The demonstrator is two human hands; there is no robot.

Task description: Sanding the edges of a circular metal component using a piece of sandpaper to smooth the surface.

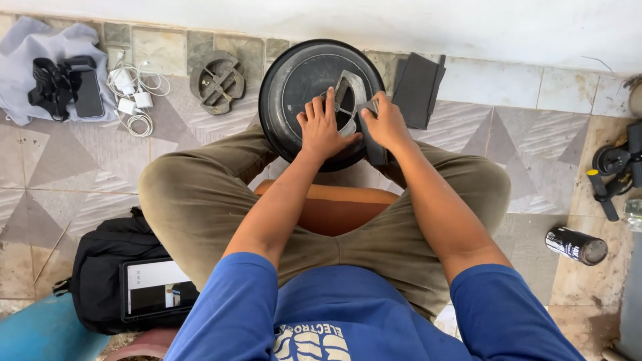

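Observation:
A round black drum-like part (294, 80) with a grey metal hub at its middle stands on the tiled floor between my knees. My left hand (323, 127) lies flat on its top face, fingers spread beside the hub (350, 90). Just to the right, my right hand (384, 124) grips a dark flat piece (375, 151) pressed against the hub. I sit on a low brown stool (334, 207).
A round grey metal part (216, 81) lies left of the drum, a black folded pad (418, 89) right of it. White cables and chargers (134, 93), a phone on grey cloth (87, 93), a black backpack with a tablet (152, 287), a dark spray can (575, 245) and black gear (615, 170) surround me.

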